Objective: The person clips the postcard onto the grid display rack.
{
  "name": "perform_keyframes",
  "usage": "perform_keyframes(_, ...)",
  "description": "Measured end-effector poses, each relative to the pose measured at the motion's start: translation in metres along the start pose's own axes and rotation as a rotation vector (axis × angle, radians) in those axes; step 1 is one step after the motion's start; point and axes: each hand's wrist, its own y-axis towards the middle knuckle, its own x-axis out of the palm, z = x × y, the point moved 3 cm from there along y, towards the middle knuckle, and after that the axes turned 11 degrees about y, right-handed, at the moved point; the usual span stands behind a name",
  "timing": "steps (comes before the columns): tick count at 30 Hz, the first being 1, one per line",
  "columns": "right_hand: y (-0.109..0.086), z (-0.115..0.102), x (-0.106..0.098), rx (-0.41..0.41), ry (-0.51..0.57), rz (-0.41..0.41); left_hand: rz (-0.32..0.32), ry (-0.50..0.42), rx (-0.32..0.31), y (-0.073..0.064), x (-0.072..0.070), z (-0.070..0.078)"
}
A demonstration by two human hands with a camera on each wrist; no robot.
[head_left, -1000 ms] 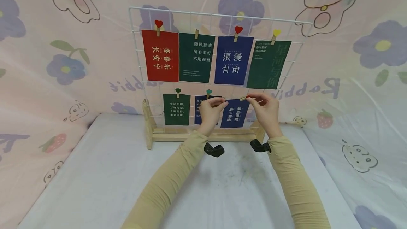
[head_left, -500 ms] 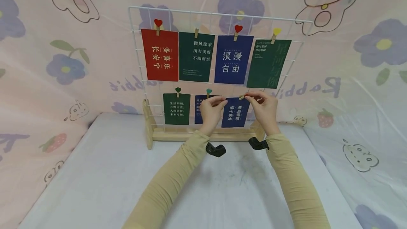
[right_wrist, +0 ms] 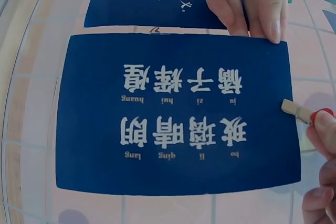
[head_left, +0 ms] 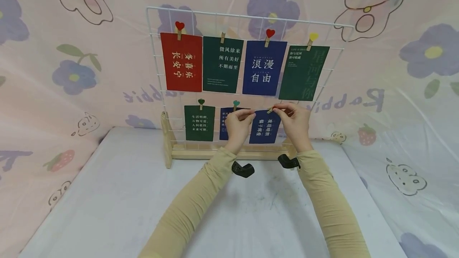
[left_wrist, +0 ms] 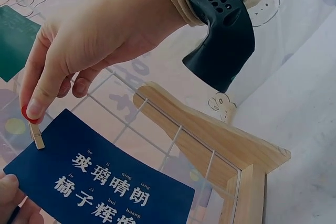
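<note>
A blue postcard (head_left: 264, 127) with white Chinese lettering hangs in front of the lower row of the white wire grid rack (head_left: 215, 14). My left hand (head_left: 237, 126) pinches its upper left corner between thumb and fingertips. With thumb and fingertips, my right hand (head_left: 295, 122) grips a small wooden clothespin (right_wrist: 295, 110) by its red end. In the right wrist view the pin's tip overlaps the card's top edge. The left wrist view shows the right hand (left_wrist: 105, 35) above the card and some left fingers (left_wrist: 10, 198) at the lower left.
Several clipped cards fill the upper row, among them a red card (head_left: 181, 63). In the lower row hang a green card (head_left: 199, 123) and a dark blue card (head_left: 223, 128), partly behind my left hand. The rack's wooden base (head_left: 201, 154) stands on a white table (head_left: 125, 194).
My right hand has shifted left with the clothespin, which moves further along the postcard's top edge. The left hand keeps its hold on the card's corner, almost still.
</note>
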Motion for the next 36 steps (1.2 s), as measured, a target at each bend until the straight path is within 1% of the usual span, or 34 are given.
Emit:
perform_keyframes(4, 0.002, -0.002, 0.001, 0.014, -0.027, -0.013, 0.001, -0.010, 0.004, 0.001, 0.000, 0.001)
perform_keyframes(8, 0.002, -0.003, 0.002, 0.029, -0.079, -0.028, -0.004, 0.000, -0.011, 0.000, 0.001, 0.001)
perform_keyframes(11, 0.001, -0.004, 0.003, 0.028, -0.092, -0.036, -0.003, 0.001, -0.016, -0.002, 0.001, 0.000)
perform_keyframes(17, 0.003, -0.002, 0.005, 0.056, -0.052, -0.041, 0.002, -0.003, 0.019, 0.002, -0.001, -0.001)
perform_keyframes(20, 0.001, 0.001, 0.003, 0.061, -0.036, -0.033, 0.003, 0.001, 0.022, 0.003, -0.001, -0.002)
perform_keyframes(23, -0.006, 0.004, 0.001, 0.024, -0.007, 0.005, -0.004, 0.002, 0.013, 0.002, 0.000, -0.004)
perform_keyframes(28, -0.018, 0.011, -0.001, -0.048, 0.076, 0.101, -0.027, -0.018, 0.009, 0.001, -0.001, -0.005)
perform_keyframes(30, -0.022, 0.013, -0.001, -0.050, 0.100, 0.112, -0.028, -0.026, 0.013, 0.001, -0.001, -0.005)
perform_keyframes(33, -0.027, 0.013, 0.001, -0.032, 0.123, 0.096, -0.029, -0.032, 0.018, 0.003, -0.002, -0.006)
perform_keyframes(36, -0.034, 0.005, 0.001, 0.003, 0.120, 0.071, -0.035, -0.033, 0.015, 0.003, -0.001, -0.006)
